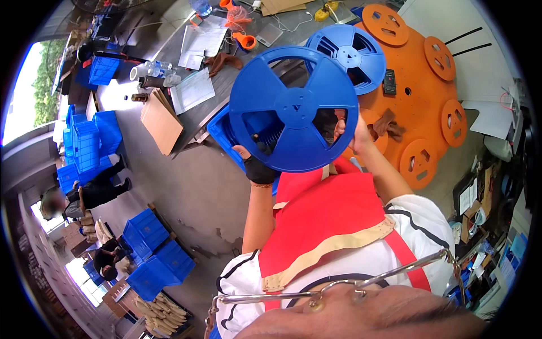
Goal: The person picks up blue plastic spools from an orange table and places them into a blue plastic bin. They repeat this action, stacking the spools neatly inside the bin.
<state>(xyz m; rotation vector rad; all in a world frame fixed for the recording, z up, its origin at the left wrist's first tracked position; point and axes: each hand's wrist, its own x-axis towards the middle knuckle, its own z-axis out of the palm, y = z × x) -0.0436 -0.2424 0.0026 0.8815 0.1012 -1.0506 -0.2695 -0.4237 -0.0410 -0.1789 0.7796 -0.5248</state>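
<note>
A large blue plastic reel disc [297, 110] with a round hub and wide cut-out windows is held up in front of me, tilted. My left hand [261, 170], in a black fingerless glove, grips its lower left rim; part of the fingers sits behind the disc. My right hand [357, 135], bare, is closed around the right rim, with fingers showing through a window. Under the disc is a blue crate [221, 131], mostly hidden, with more blue ribbed parts seen through the windows. Similar blue reels [370, 62] lie stacked just beyond, on an orange round table [415, 107].
Several orange discs [453, 122] ring the orange table, with a small black device [389, 82] and brown gloves [389, 124] on it. Papers [193, 90], cardboard [160, 121] and bottles lie on the grey bench. Blue crates [145, 233] and two people are off left.
</note>
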